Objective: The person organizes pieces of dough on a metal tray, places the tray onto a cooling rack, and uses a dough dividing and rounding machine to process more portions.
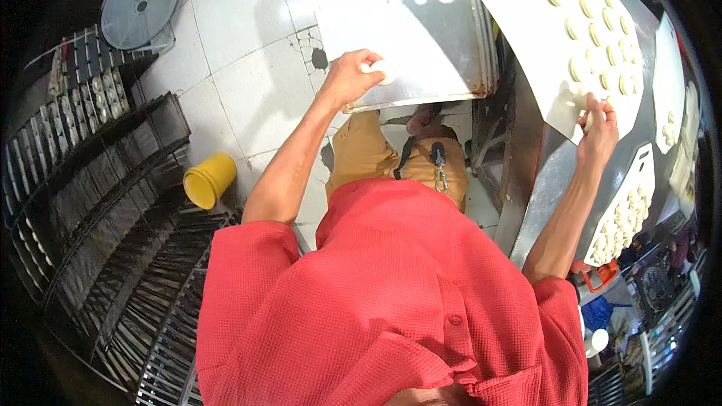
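Observation:
My left hand [351, 79] is closed on a pale dough piece [377, 70] above the near left corner of a flat metal tray [444, 60], the top one of a stack. My right hand [598, 129] is over the near edge of a white board [558, 109] with a cut-out handle. Its fingers are pinched together; what they hold, if anything, is hidden. Rows of oval dough pieces [590, 6] lie on the board's far part, just beyond the fingertips.
Right of me, a metal table [530, 218] carries the board and another white board [643, 162] heaped with small dough pieces. Dark racks [143, 203] holding trays of pieces stand at left. A yellow bucket [209, 180] and a round grey fan-like object [141, 6] are on the tiled floor.

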### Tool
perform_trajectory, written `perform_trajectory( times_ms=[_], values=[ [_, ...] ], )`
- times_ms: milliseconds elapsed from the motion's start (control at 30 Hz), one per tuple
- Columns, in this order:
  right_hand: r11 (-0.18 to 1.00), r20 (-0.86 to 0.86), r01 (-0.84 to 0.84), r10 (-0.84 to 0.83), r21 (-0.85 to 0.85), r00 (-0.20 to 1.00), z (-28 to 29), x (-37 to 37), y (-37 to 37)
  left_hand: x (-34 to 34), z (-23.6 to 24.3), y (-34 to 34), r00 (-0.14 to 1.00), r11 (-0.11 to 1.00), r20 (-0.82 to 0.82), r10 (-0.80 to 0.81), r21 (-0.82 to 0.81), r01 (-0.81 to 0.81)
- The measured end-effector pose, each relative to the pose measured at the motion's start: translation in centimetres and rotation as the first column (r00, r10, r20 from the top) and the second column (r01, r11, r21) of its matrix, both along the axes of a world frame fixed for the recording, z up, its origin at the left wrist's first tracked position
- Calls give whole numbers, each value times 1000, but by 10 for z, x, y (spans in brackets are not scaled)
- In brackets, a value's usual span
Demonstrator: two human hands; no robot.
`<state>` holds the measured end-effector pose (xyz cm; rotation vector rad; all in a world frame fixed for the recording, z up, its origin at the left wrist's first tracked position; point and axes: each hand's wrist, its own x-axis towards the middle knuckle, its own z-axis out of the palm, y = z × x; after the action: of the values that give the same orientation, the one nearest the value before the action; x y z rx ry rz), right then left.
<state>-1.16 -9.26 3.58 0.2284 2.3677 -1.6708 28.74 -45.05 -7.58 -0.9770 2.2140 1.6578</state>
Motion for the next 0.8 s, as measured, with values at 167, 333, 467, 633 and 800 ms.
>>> perform_trajectory(
  times_ms=[167, 333, 467, 633, 800],
  values=[
    [774, 102, -586, 580, 239, 808, -26, 129, -138, 39, -26, -1, 991, 968, 103, 80, -245, -52],
    [547, 154, -774, 776, 319, 612, -122, 171, -197, 36, -18, -5, 999, 956, 39, 22, -294, -10],
    [559, 108, -753, 773, 348, 624, -130, 170, -189, 28, 12, -4, 985, 985, 79, 151, -94, -144],
    [656, 292, -696, 632, 291, 718, -107, 136, -166, -10, 10, 14, 989, 999, -150, 3, -53, -11],
    [657, 260, -692, 642, 299, 721, -116, 111, -153, -72, -7, 38, 952, 960, -125, -278, -66, 272]
  ],
)
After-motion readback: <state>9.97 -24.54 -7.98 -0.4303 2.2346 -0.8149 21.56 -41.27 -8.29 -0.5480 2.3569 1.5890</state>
